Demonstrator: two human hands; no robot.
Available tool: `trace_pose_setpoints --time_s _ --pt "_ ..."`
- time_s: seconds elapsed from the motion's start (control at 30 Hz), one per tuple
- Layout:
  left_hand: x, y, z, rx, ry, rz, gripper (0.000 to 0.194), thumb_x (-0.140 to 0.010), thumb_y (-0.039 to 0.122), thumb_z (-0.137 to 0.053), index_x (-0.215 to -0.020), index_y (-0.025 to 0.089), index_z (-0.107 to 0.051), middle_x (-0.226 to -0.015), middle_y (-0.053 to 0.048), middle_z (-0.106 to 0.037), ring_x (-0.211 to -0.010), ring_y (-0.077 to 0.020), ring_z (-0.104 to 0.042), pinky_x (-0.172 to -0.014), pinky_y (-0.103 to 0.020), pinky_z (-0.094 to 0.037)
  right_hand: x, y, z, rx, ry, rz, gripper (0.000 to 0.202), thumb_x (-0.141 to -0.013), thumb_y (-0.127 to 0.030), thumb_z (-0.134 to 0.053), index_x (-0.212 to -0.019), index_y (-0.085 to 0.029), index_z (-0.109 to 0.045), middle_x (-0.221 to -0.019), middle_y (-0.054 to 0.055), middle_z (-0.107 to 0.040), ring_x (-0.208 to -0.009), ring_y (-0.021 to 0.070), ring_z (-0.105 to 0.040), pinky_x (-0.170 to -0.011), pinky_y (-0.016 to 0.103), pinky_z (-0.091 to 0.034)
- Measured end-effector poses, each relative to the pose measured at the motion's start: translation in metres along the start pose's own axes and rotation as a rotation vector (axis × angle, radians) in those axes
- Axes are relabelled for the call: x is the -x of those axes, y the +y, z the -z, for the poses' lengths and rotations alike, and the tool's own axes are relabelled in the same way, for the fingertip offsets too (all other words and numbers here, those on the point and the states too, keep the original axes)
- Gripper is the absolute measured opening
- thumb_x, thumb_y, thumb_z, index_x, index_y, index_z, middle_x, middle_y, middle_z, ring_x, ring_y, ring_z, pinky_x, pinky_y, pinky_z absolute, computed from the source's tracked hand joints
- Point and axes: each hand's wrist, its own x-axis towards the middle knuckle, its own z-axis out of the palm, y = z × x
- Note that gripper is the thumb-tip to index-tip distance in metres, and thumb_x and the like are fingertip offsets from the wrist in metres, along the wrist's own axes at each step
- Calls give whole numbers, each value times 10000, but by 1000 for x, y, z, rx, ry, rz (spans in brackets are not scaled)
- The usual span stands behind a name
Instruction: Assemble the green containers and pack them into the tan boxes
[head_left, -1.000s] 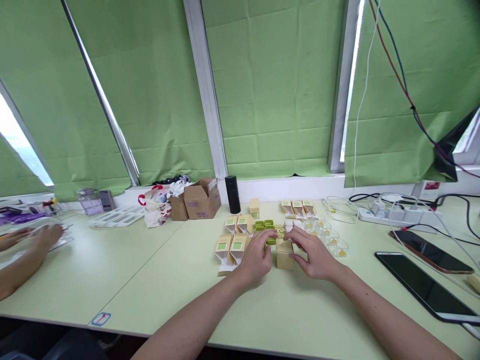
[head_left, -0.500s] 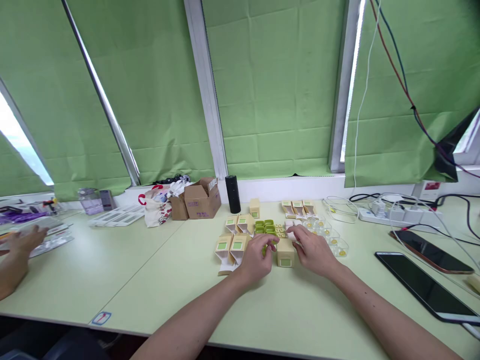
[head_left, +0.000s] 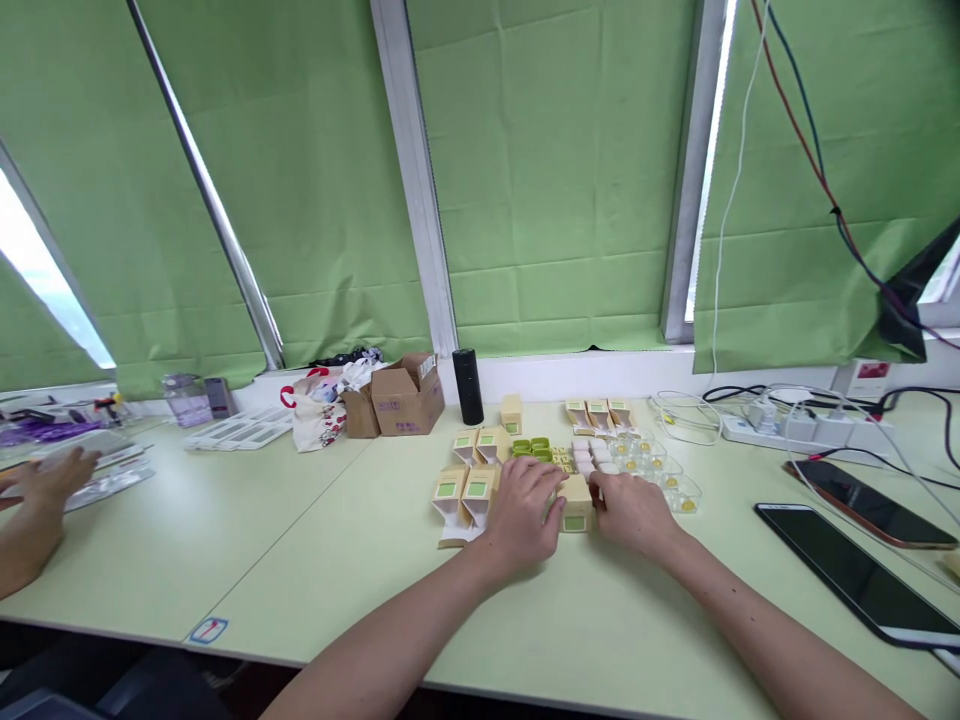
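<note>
A small beige box (head_left: 575,503) with a green label stands between my two hands. My left hand (head_left: 523,508) is curled at its left side, thumb and fingers near its edge. Against the box's right side, my right hand (head_left: 634,510) has its fingers bent together. Whether either hand grips the box is hard to tell. Left of my left hand stand several open beige boxes (head_left: 478,490). Green trays (head_left: 531,446) lie behind my left hand, partly covered by it. Small yellow pieces (head_left: 561,458), pale pink pieces (head_left: 583,456) and clear cups (head_left: 651,462) with yellow inside are behind the box.
Farther back are a single beige box (head_left: 511,413), three open boxes (head_left: 598,417), a black cylinder (head_left: 467,386) and a brown carton (head_left: 407,402). Two phones (head_left: 855,570) and a power strip (head_left: 806,430) lie right. Another person's hand (head_left: 56,487) is far left.
My left hand has moved slightly right and closer to the beige box, covering more of the green trays. My right hand has come down from the pink pieces to the box's side.
</note>
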Motion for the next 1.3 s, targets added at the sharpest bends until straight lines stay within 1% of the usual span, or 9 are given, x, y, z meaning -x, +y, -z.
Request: trace_pose_setpoints --time_s 0.1,0.2,0.43,0.57,0.7,0.77,1.0,1.13,1.3 --pt "-2 6 0 -49 -84 23 438 -956 226 -648 -1394 230 -625 -1404 -123 -680 -1297 -373 -526 -1103 -600 -401 2 -3 0 10 -26 17 229 -910 -191 -551 -1037 -186 -742 -996 160 -804 -916 336 -776 -679 337 -437" --pt "-5 9 -1 -62 -154 43 437 -975 266 -651 -1408 239 -603 -1406 -125 -668 -1320 -382 -493 -1113 -605 -374 4 -4 -1 28 -62 20 233 -917 -209 -550 -1037 -165 -746 -1022 192 -798 -937 361 -782 -705 369 -483" --pt "-26 8 -1 -97 -296 31 137 -923 278 -723 -1036 224 -669 -1049 -112 -740 -1174 -375 -542 -1019 -547 -397 7 -3 -2 38 -95 53 230 -904 -195 -547 -987 -143 -756 -998 215 -797 -930 395 -789 -714 420 -536" --pt "-47 6 -1 -169 -433 48 210 -843 323 -807 -930 218 -647 -909 -99 -711 -1052 -363 -599 -938 -488 -443 6 -2 -2 37 -97 54 226 -897 -191 -552 -977 -141 -757 -1006 215 -799 -937 391 -791 -718 413 -537" --pt "-67 4 4 -201 -563 69 325 -796 342 -858 -1038 213 -684 -917 -93 -712 -1003 -351 -648 -872 -428 -483 5 -2 -3 35 -97 63 225 -900 -205 -553 -950 -144 -764 -980 205 -804 -917 386 -790 -704 395 -516" --pt "-80 0 10 -167 -573 109 411 -797 321 -851 -1160 223 -684 -962 -90 -718 -1022 -342 -662 -834 -387 -498 4 -1 -3 35 -104 65 230 -910 -219 -554 -951 -151 -769 -985 199 -807 -922 378 -789 -714 387 -509" --pt "-149 -44 21 -249 -505 253 543 -902 256 -721 -1420 202 -566 -1281 -116 -715 -1276 -311 -581 -931 -344 -515 4 -1 -2 40 -112 68 255 -945 -261 -538 -986 -163 -769 -1021 195 -799 -947 378 -775 -736 400 -508" --pt "-173 -79 3 -333 -472 293 580 -882 160 -691 -1441 147 -533 -1284 -156 -709 -1336 -334 -518 -961 -361 -516 4 -2 -1 45 -114 77 259 -952 -286 -546 -1004 -162 -768 -1026 202 -799 -963 393 -770 -750 422 -514" --pt "-171 -111 -31 -431 -502 310 504 -848 139 -738 -1334 145 -606 -1246 -169 -721 -1292 -347 -550 -1013 -404 -525 3 -3 -1 45 -123 75 256 -956 -301 -544 -1004 -171 -760 -1032 188 -803 -963 375 -771 -736 397 -507"
